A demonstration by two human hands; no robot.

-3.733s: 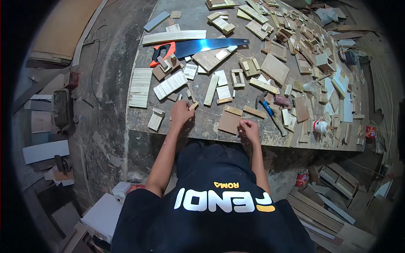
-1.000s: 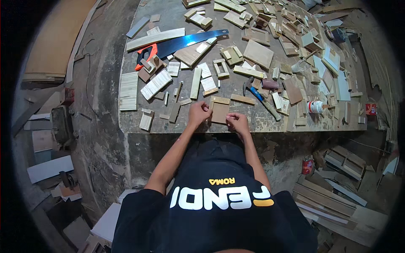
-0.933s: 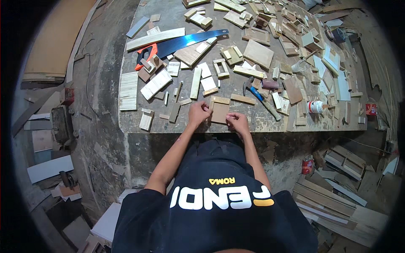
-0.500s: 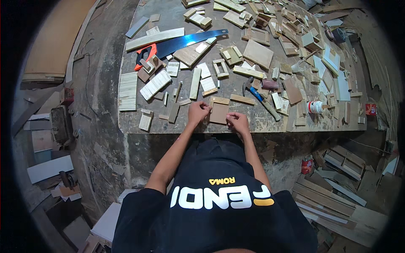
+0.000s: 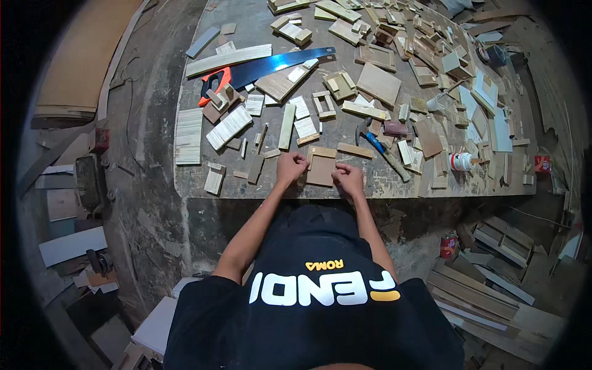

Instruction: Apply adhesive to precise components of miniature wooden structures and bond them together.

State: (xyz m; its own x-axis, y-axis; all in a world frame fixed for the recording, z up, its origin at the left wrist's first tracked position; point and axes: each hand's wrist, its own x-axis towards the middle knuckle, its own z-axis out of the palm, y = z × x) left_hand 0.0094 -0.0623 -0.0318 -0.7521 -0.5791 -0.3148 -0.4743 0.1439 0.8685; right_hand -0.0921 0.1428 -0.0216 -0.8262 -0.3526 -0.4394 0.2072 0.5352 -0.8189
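Note:
At the table's near edge lies a small brown wooden board (image 5: 322, 175), flat on the tabletop. A pale wood strip (image 5: 322, 151) runs along its far edge, and a thin strip stands along its left side. My left hand (image 5: 291, 168) pinches at the left side of this board, fingers closed near its upper corner. From the other side my right hand (image 5: 349, 179) holds the board's right edge between thumb and curled fingers. Just beyond the board lies a loose wood strip (image 5: 355, 151). A hammer (image 5: 382, 148) with blue on its handle rests to the right.
A handsaw (image 5: 265, 66) with an orange handle lies at the far left among wood offcuts. Many small wooden pieces cover the worktable (image 5: 246, 191) toward the back right. A white glue tub (image 5: 460, 161) stands on the right. Boards (image 5: 493, 296) lean below the table.
The whole view has shifted slightly, so the table sits a little lower in the picture. Both hands stay at the board's sides, with hardly any visible movement.

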